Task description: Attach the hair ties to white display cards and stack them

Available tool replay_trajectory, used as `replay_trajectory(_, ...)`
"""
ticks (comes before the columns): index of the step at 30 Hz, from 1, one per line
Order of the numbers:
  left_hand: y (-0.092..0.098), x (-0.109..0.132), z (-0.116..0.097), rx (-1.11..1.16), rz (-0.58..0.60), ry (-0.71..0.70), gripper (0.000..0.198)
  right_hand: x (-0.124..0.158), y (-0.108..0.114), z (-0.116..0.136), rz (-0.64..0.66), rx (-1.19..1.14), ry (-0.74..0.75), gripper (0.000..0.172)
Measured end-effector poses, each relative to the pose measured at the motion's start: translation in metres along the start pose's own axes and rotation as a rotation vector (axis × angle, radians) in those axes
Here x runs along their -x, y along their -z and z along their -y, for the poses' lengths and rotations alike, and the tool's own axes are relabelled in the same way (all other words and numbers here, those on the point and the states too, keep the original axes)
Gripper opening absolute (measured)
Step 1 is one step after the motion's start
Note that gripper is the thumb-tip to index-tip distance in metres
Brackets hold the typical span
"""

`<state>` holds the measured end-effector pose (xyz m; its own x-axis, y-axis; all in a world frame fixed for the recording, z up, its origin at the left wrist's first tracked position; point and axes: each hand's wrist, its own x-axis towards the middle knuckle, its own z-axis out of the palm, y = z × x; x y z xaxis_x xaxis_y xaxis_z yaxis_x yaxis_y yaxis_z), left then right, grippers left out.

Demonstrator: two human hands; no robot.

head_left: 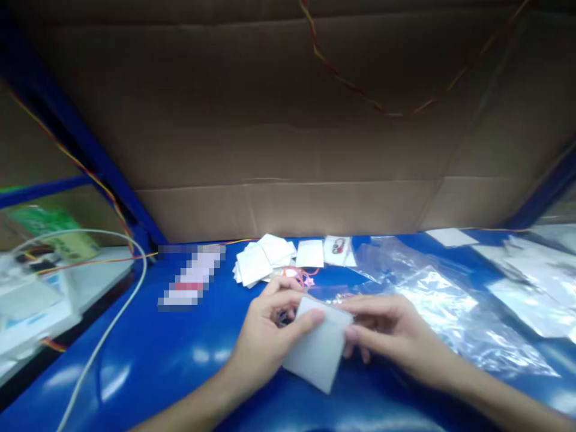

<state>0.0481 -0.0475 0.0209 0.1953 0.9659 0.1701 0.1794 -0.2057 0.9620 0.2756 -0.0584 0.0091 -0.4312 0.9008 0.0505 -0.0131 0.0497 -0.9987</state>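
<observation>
The left hand (265, 336) pinches the top left edge of a white card (317, 348) with thumb and fingers closed on it, and the right hand (391, 336) grips the card's right edge the same way, so the 2 hands hold it tilted just above the blue table (180, 354). Behind them lie a pile of white cards (265, 261), a carded red trinket (338, 247) and clear plastic bags (432, 300), with a white cable (108, 330) well apart at left.

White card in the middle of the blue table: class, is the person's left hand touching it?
Touching. The head view shows the left hand's thumb lying across the white card's top corner.
</observation>
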Motion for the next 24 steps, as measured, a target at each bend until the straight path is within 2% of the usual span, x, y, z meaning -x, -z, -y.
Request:
replay_trajectory(4, -0.005, 0.003, 0.003, 0.221, 0.125, 0.155, 0.028, -0.001, 0.0, 0.001, -0.005, -0.021, -0.004, 0.027)
replay_trajectory(9, -0.005, 0.004, 0.004, 0.302, 0.131, 0.227, 0.051, -0.003, 0.001, 0.003, -0.037, -0.043, -0.022, 0.029)
replay_trajectory(16, -0.004, -0.001, 0.001, 0.456, 0.173, 0.309, 0.056, -0.004, 0.003, 0.001, -0.057, -0.093, -0.017, 0.028)
replay_trajectory(20, -0.003, -0.002, 0.001, 0.388, 0.098, 0.327, 0.044, -0.007, 0.007, 0.007, -0.099, -0.061, 0.046, 0.019)
replay_trajectory(24, 0.001, -0.003, 0.007, 0.39, 0.02, 0.347, 0.041, -0.01, 0.016, 0.011, -0.241, -0.123, 0.059, 0.019)
